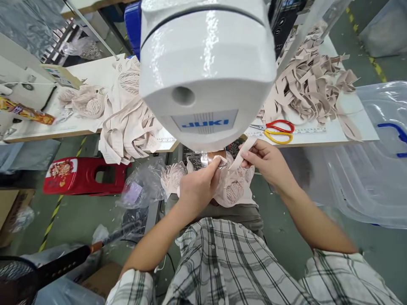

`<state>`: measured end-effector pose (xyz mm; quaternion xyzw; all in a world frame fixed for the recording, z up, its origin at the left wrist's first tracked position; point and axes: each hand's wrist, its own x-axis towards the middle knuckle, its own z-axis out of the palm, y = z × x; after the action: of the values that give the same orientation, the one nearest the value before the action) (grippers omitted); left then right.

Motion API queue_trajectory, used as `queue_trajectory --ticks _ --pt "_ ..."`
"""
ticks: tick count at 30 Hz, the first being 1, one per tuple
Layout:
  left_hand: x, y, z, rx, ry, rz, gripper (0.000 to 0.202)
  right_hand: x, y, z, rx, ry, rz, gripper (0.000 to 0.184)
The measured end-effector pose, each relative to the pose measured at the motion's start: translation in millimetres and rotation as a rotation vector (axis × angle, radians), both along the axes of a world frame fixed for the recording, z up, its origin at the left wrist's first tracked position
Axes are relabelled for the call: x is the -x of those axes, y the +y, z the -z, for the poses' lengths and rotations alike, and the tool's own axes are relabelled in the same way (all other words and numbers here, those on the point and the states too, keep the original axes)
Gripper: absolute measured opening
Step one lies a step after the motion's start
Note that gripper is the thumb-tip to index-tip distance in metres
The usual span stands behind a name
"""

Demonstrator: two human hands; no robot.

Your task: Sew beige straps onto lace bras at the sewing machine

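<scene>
Left hand (199,182) grip pinches lace garment (233,188) under JUKI sewing machine head (206,72), below counter's near edge; right hand (267,163) grip pinches elastic strap (243,152). Risk: fingers near hidden needle; strap may skew.

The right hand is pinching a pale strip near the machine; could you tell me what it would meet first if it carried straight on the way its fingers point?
Probably the sewing machine head: the right hand points up-left with the strip; depth is unclear.
</scene>
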<state>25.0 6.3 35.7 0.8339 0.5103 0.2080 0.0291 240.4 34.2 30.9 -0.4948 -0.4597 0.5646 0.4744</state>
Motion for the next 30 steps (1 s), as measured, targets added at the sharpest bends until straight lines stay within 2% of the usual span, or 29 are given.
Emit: queue_trajectory --ticks 5,8,12,16,19,27,30 --pt "14 7 -7.1 0.223 -0.059 0.031 0.043 10 26 -0.9 -0.092 -0.139 -0.05 0.02" --pt "20 13 -8.8 0.342 -0.152 0.079 0.043 17 40 0.9 -0.22 -0.301 -0.011 0.013" --pt "21 17 -9.5 0.523 -0.391 0.068 0.04 26 57 7.2 -0.456 -0.518 0.054 0.008" --pt "17 14 -13.8 0.693 -0.672 -0.025 0.034 32 68 17.8 -0.548 -0.597 0.019 0.01" --pt "14 11 -18.1 0.695 -0.74 -0.029 0.025 33 72 24.4 -0.546 -0.624 -0.018 0.014" --pt "9 10 -16.8 0.512 -0.624 0.137 0.031 35 71 25.9 -0.451 -0.668 -0.051 0.015" --pt "8 14 -17.3 0.466 -0.598 0.148 0.031 35 71 24.1 -0.453 -0.671 -0.055 0.015"
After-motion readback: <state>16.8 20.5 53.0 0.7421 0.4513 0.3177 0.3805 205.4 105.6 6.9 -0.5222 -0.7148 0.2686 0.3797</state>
